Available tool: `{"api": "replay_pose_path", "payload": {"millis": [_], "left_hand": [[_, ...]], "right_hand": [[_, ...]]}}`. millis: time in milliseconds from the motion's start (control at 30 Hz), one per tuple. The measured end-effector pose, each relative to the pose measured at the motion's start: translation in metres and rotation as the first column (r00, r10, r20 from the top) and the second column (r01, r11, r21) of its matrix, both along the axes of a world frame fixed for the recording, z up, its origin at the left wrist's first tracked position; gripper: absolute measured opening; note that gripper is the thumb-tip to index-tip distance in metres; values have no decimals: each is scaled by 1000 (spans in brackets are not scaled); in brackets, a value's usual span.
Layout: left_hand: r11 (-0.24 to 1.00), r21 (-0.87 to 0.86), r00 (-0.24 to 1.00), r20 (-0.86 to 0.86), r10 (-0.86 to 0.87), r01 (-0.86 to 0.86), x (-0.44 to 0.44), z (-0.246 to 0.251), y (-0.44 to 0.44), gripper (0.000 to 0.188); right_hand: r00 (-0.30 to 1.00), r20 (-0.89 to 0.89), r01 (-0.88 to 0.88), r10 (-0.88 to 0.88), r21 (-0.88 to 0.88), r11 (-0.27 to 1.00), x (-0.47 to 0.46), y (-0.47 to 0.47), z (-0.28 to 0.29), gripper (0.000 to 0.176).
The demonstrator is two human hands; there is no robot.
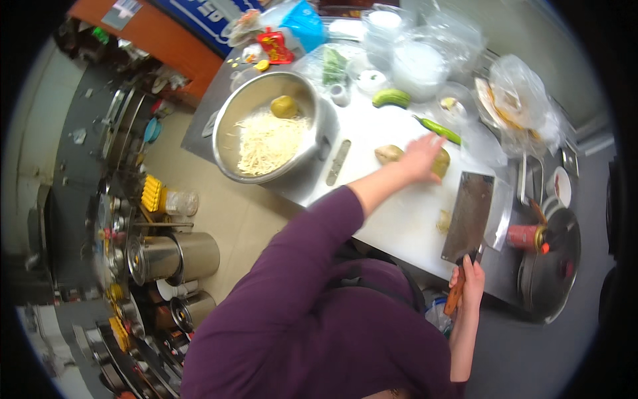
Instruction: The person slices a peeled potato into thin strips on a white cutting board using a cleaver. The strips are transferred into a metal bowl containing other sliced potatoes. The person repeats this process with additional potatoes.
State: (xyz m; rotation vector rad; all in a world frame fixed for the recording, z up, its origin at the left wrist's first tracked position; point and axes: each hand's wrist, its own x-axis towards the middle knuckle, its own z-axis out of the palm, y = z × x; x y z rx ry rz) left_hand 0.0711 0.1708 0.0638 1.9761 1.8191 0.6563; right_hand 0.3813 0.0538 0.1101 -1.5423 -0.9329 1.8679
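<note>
My right hand (468, 282) grips the wooden handle of a cleaver (468, 214); its broad blade lies flat over the right part of the white cutting board (394, 214). My left hand (421, 157) is stretched across the board, fingers and thumb spread about a peeled potato (441, 162). Blur hides whether it grips that potato. Another potato (387, 154) shows left of the hand, partly covered. Left of the board stands a steel bowl (219, 134) holding pale shreds (271, 144) and a whole potato (283, 106). Beside the blade lies a small heap of scraps (443, 222).
Behind the board lie a green pepper (438, 129), a piece of green vegetable (391, 98) and stacked plastic containers (418, 65). At right are a red can (526, 238) and a round dark lid (553, 269). Steel pots (199, 257) stand at far left.
</note>
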Motion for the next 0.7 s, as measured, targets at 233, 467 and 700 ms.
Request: {"api": "replay_pose_path", "payload": {"millis": [233,467,700], "left_hand": [[997,-42,994,85,66,-63,-92,-15,-62,71],[960,-229,982,67,178,-159,-81,-18,-54,75],[932,-329,159,939,306,154,-71,-13,-97,69]], "right_hand": [[999,-5,-52,52,-22,998,-7,13,-2,23],[995,-46,-84,83,-16,996,-37,2,0,26],[1000,-14,15,-15,45,999,-52,-15,16,26]]}}
